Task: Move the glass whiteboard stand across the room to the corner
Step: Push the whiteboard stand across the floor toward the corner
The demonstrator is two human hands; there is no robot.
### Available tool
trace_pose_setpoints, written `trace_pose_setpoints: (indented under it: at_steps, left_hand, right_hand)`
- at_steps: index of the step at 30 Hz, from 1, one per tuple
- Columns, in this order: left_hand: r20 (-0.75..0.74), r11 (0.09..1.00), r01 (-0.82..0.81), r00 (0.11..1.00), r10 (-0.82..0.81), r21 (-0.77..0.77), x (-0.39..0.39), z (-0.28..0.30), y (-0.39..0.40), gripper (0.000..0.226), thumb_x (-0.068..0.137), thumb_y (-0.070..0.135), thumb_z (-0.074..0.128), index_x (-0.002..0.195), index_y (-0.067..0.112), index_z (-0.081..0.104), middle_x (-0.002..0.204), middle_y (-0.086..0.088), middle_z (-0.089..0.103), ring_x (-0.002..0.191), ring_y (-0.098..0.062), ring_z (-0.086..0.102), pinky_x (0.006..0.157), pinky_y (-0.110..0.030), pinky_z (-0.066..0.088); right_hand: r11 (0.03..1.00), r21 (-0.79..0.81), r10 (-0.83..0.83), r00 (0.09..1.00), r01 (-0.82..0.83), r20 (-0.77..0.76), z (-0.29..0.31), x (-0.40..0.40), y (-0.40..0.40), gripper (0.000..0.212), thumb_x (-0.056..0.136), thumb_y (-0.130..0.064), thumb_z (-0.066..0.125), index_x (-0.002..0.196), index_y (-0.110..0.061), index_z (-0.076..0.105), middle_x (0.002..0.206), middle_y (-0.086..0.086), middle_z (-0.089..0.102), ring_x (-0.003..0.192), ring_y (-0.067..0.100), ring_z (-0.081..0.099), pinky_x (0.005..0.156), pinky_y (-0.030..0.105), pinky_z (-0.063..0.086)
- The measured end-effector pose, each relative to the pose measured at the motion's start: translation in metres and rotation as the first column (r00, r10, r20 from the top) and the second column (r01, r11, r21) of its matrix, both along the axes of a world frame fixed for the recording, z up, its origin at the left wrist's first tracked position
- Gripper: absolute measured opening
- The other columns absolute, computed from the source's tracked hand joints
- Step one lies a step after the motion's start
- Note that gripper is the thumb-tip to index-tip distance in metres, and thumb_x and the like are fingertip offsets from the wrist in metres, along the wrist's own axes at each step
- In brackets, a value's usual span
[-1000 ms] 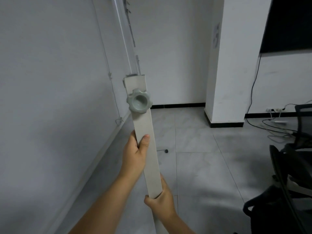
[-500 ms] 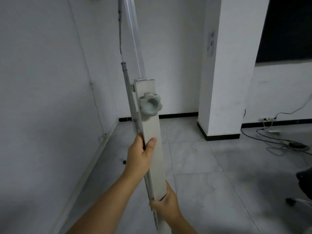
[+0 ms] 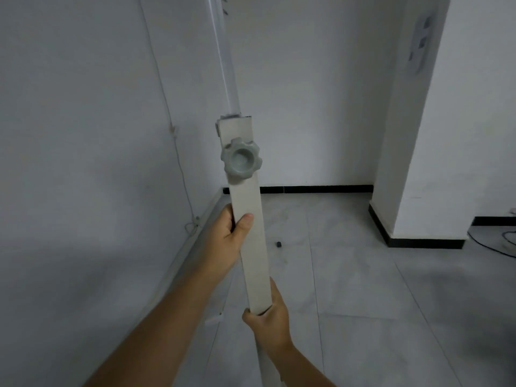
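Observation:
The whiteboard stand's pale grey upright post (image 3: 250,247) runs up the middle of the view, seen edge-on, with a grey star-shaped knob (image 3: 241,158) near its top. The glass panel's edge (image 3: 224,57) rises above it out of frame. My left hand (image 3: 230,236) is wrapped around the post just below the knob, thumb on its front face. My right hand (image 3: 268,319) grips the post lower down. The stand's base is hidden below the frame.
The room corner (image 3: 223,188) lies straight ahead, white walls with black skirting. A white pillar (image 3: 435,135) juts out at right, cables (image 3: 499,241) on the floor past it. A thin wire (image 3: 167,113) runs down the left wall. A small dark object (image 3: 278,244) sits on the tiles.
The corner and the pillar have come nearer, and the view has shifted between frames. The black chair seen at right a second ago is out of view. Both hands keep their grip.

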State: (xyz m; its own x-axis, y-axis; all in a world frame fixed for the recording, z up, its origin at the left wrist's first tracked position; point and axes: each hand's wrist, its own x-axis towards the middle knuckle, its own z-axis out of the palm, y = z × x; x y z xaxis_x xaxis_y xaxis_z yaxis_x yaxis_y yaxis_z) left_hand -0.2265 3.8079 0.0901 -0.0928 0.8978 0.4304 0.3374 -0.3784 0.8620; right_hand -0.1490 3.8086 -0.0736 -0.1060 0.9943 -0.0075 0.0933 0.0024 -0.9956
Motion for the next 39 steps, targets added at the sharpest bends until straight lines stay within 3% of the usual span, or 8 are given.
trace_pose_setpoints:
  at_steps: [3,6,11,17,24,28,32,39]
  left_hand:
    - [-0.004,1.000,0.007,1.000,-0.007,-0.020,-0.014,0.002,0.051,0.020,0.088,0.016,0.041,0.091,0.035,0.046,0.089,0.018,0.053,0.069,0.023,0.053,0.063,0.003,0.042]
    - [-0.002,1.000,-0.005,1.000,0.005,-0.016,-0.031,0.001,0.103,0.021,0.089,0.015,0.040,0.097,0.033,0.046,0.091,0.018,0.054,0.072,0.023,0.053,0.065,0.002,0.043]
    - [-0.024,1.000,0.002,1.000,-0.002,0.010,-0.060,0.001,0.190,0.023,0.089,0.012,0.040,0.109,0.022,0.044,0.092,0.018,0.052,0.080,0.009,0.054,0.066,0.003,0.043]
    - [-0.026,0.998,0.064,0.998,-0.064,-0.010,-0.098,0.000,0.297,0.025,0.087,0.022,0.043,0.090,0.048,0.044,0.092,0.026,0.053,0.079,0.016,0.054,0.070,-0.007,0.045]
    - [0.013,0.998,0.049,0.999,-0.048,-0.035,-0.126,0.003,0.401,0.022,0.088,0.016,0.042,0.108,0.024,0.045,0.090,0.021,0.052,0.071,0.021,0.054,0.062,0.005,0.041]
    - [0.031,0.998,-0.023,0.999,0.025,-0.064,-0.135,0.002,0.444,0.015,0.088,0.020,0.043,0.097,0.031,0.046,0.088,0.020,0.053,0.076,0.007,0.054,0.065,-0.001,0.044]
    - [0.133,0.990,-0.103,0.984,0.115,-0.096,-0.143,0.005,0.477,0.006,0.077,0.033,0.050,0.083,0.032,0.049,0.083,0.008,0.056,0.077,-0.007,0.054,0.069,-0.020,0.048]
    - [0.106,0.857,-0.514,0.851,0.515,-0.036,-0.137,0.009,0.524,0.051,0.064,0.015,0.075,0.096,0.024,0.037,0.078,0.018,0.045,0.070,0.000,0.047,0.055,-0.010,0.037]
  right_hand:
    - [1.000,0.003,0.016,1.000,-0.016,-0.019,0.004,-0.014,0.053,0.091,0.059,-0.009,0.067,0.143,-0.013,0.030,0.127,0.005,0.056,0.095,0.009,0.053,0.062,-0.002,0.047]
    - [1.000,0.015,0.004,0.999,-0.003,-0.041,0.001,-0.031,0.103,0.093,0.057,-0.010,0.066,0.143,-0.013,0.029,0.131,0.006,0.054,0.105,0.015,0.053,0.083,0.018,0.049]
    - [1.000,0.003,-0.024,1.000,0.024,0.001,0.004,-0.060,0.189,0.092,0.058,-0.010,0.067,0.142,-0.017,0.030,0.129,0.006,0.055,0.101,0.020,0.055,0.072,0.016,0.048]
    - [0.997,-0.021,-0.070,0.997,0.071,0.039,0.010,-0.090,0.289,0.082,0.069,-0.001,0.069,0.141,-0.015,0.033,0.118,0.005,0.060,0.087,0.009,0.054,0.075,0.018,0.052]
    - [0.997,-0.057,-0.058,0.998,0.059,0.018,0.012,-0.122,0.392,0.091,0.054,-0.018,0.062,0.141,-0.017,0.034,0.122,0.005,0.060,0.097,0.017,0.058,0.076,0.020,0.049]
    - [0.998,-0.064,0.010,1.000,-0.011,-0.003,0.018,-0.130,0.436,0.087,0.069,-0.001,0.069,0.144,-0.014,0.026,0.133,0.004,0.051,0.105,0.010,0.049,0.092,0.022,0.047]
    - [0.992,-0.077,0.106,0.992,-0.100,0.075,0.022,-0.138,0.476,0.090,0.077,-0.005,0.069,0.146,-0.013,0.012,0.136,0.004,0.047,0.112,0.014,0.050,0.078,0.002,0.034]
    - [0.954,-0.122,0.274,0.962,-0.272,-0.005,0.019,-0.164,0.522,0.104,0.059,-0.016,0.069,0.145,-0.017,0.011,0.134,-0.007,0.037,0.128,0.016,0.039,0.110,0.037,0.039]
